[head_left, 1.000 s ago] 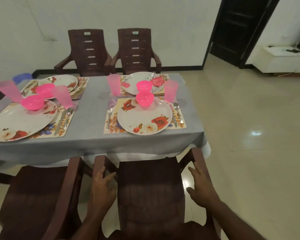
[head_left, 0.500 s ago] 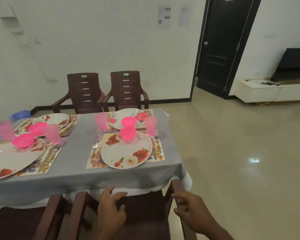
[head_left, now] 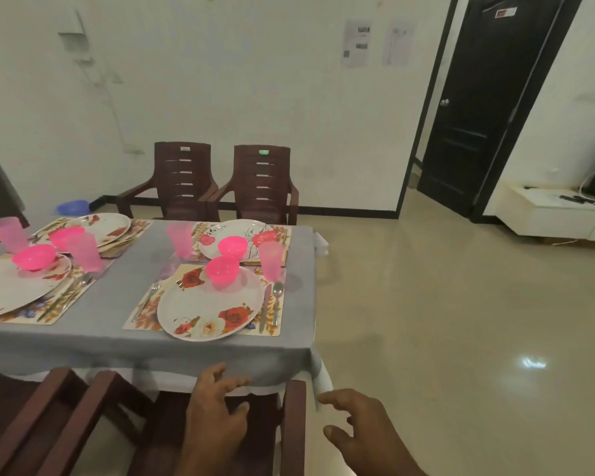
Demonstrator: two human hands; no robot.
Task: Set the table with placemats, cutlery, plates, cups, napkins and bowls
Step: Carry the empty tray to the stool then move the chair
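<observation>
Since half a second ago both hands have come off the near chair's armrests: the right hand (head_left: pixel 364 431), then curled on the right armrest (head_left: pixel 294 424), now hangs just to the right of it over the floor, and the left hand (head_left: pixel 213 417) has drifted right, above the chair's seat. The left grip is wide, fingers loosely spread toward the hanging edge of the grey tablecloth (head_left: pixel 117 338), holding nothing. The right grip is likewise wide, thumb and fingers apart, empty.

Just beyond the hands, on the surface, the nearest setting lies on a floral placemat (head_left: pixel 141 316): a rose-patterned plate (head_left: pixel 200 310) with a pink bowl (head_left: pixel 222 269) on its far edge, a fork (head_left: pixel 148 298) left of the plate, a knife (head_left: pixel 265 305) and spoon (head_left: pixel 277 297) right of it, and a pink cup (head_left: pixel 271 261) at the mat's far right corner. Behind it sits a second plate (head_left: pixel 244 235) with its own pink bowl (head_left: pixel 232 245) and a pink cup (head_left: pixel 180 240) to its left. Two more settings with plates, pink bowls and pink cups fill the left half of the surface. Two brown chairs (head_left: pixel 220 183) stand at the far side against the wall, and a dark door (head_left: pixel 478 115) stands to the right.
</observation>
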